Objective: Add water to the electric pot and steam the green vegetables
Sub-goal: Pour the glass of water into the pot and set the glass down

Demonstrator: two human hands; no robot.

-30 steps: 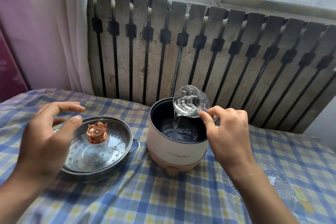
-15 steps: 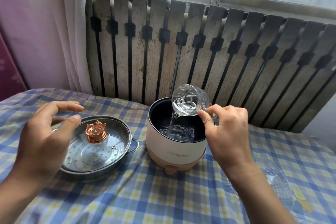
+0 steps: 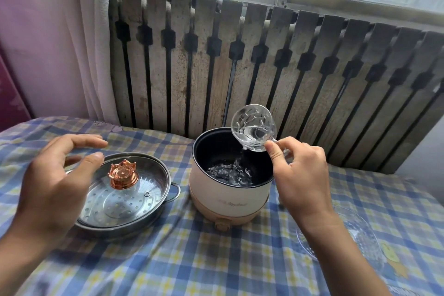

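Observation:
A cream electric pot (image 3: 228,199) with a dark inner bowl stands at the table's centre, water rippling inside. My right hand (image 3: 302,175) grips the handle of a clear glass cup (image 3: 253,127), tipped steeply over the pot's right rim, and a thin stream falls from it into the pot. Little water is left in the cup. Left of the pot lies a steel steamer tray (image 3: 125,209) covered by a glass lid with a copper knob (image 3: 123,173). My left hand (image 3: 55,187) hovers open above the tray's left side, holding nothing. No green vegetables are in view.
A blue and yellow checked cloth (image 3: 192,259) covers the table. A clear glass plate (image 3: 360,238) lies at the right, partly under my right forearm. Weathered wooden slats (image 3: 264,67) stand behind the table, with a white curtain (image 3: 79,43) at the left.
The cup has tipped further and holds less water, and the water in the pot ripples more. My left hand has stayed over the steamer tray.

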